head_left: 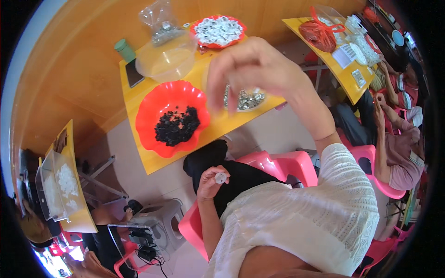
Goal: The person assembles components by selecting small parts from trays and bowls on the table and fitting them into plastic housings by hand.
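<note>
Near my lap, my left hand [208, 185] is closed around a small, round, whitish plastic piece [220, 178], its end turned up. My right hand [259, 69] is raised above the table, fingers bent downward and smeared by motion; whether anything is between them is hidden. Below and behind it lies a container of small shiny metal pieces [250, 100], partly covered by the hand. A red scalloped bowl [148, 106] to the left of that hand holds many small black pieces [178, 127].
On the yellow table [146, 160] also stand a clear basin [162, 65], a red tray of white pieces [219, 31], a clear bag [162, 28], a green cup [124, 50] and a dark phone [134, 73]. Other people sit at neighbouring tables left and right.
</note>
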`<state>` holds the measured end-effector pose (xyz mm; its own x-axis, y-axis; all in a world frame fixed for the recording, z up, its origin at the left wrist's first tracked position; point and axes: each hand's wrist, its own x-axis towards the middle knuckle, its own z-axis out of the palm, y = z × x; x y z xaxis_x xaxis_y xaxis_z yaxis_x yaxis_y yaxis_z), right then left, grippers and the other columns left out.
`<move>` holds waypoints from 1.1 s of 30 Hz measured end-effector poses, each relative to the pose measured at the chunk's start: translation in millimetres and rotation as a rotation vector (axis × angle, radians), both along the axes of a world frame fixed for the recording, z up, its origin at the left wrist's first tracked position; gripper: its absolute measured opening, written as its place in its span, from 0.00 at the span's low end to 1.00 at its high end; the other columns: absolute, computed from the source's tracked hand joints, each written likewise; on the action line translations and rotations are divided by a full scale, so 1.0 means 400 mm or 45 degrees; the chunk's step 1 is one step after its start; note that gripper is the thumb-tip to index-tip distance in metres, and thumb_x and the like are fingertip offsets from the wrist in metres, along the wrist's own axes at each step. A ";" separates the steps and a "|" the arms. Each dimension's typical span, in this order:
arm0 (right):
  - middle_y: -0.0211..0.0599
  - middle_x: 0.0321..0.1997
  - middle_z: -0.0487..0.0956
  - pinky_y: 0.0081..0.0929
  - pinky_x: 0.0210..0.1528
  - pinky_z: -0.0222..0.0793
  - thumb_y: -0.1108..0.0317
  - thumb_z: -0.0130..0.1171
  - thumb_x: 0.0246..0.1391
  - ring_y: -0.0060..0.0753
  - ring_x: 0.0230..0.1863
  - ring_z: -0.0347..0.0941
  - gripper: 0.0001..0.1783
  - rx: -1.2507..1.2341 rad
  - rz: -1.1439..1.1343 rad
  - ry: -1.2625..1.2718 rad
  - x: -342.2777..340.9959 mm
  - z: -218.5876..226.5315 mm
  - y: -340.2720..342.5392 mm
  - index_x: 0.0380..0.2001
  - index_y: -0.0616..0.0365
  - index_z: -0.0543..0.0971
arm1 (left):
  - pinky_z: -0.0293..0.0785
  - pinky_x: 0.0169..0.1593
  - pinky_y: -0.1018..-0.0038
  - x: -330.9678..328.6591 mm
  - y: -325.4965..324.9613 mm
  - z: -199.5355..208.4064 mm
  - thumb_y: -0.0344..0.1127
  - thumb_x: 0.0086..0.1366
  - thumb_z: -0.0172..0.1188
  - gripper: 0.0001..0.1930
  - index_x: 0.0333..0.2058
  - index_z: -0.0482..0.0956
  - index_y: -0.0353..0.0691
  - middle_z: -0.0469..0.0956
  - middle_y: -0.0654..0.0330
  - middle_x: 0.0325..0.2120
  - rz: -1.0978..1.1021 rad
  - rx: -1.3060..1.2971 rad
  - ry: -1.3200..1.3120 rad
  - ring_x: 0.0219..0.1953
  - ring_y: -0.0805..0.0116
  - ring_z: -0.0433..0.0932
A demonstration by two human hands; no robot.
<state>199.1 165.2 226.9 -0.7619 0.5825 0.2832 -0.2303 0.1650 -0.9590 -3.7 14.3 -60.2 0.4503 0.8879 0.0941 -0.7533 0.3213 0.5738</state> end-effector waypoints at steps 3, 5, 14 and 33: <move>0.43 0.32 0.77 0.23 0.28 0.73 0.69 0.50 0.46 0.32 0.30 0.75 0.15 -0.077 0.122 0.087 -0.055 0.017 -0.073 0.35 0.68 0.73 | 0.70 0.36 0.74 -0.025 -0.034 -0.038 0.41 0.56 0.59 0.17 0.40 0.75 0.36 0.74 0.52 0.33 0.080 -0.054 0.006 0.32 0.65 0.73; 0.43 0.32 0.77 0.24 0.29 0.73 0.69 0.50 0.46 0.32 0.30 0.75 0.15 -0.047 0.100 0.123 -0.053 0.019 -0.110 0.36 0.68 0.73 | 0.70 0.38 0.74 -0.002 0.001 -0.012 0.40 0.56 0.59 0.17 0.40 0.74 0.34 0.74 0.52 0.34 -0.037 0.018 -0.057 0.33 0.65 0.73; 0.43 0.33 0.76 0.26 0.31 0.72 0.69 0.51 0.45 0.34 0.32 0.75 0.14 0.082 0.189 0.287 -0.064 0.035 -0.164 0.36 0.67 0.73 | 0.70 0.37 0.75 -0.010 -0.011 -0.012 0.41 0.54 0.61 0.18 0.40 0.75 0.35 0.74 0.52 0.34 0.003 -0.029 0.016 0.31 0.66 0.73; 0.43 0.35 0.76 0.30 0.36 0.71 0.71 0.52 0.45 0.36 0.36 0.74 0.14 0.289 0.501 0.588 -0.137 0.045 -0.207 0.37 0.65 0.74 | 0.69 0.39 0.74 -0.008 -0.009 -0.012 0.44 0.55 0.60 0.19 0.40 0.74 0.35 0.74 0.54 0.33 -0.026 0.030 -0.019 0.33 0.67 0.73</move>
<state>144.3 82.6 244.8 -0.6762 0.1720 0.7164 -0.6956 0.1712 -0.6977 -7.0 10.6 -64.9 0.4665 0.8762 0.1214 -0.7552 0.3231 0.5703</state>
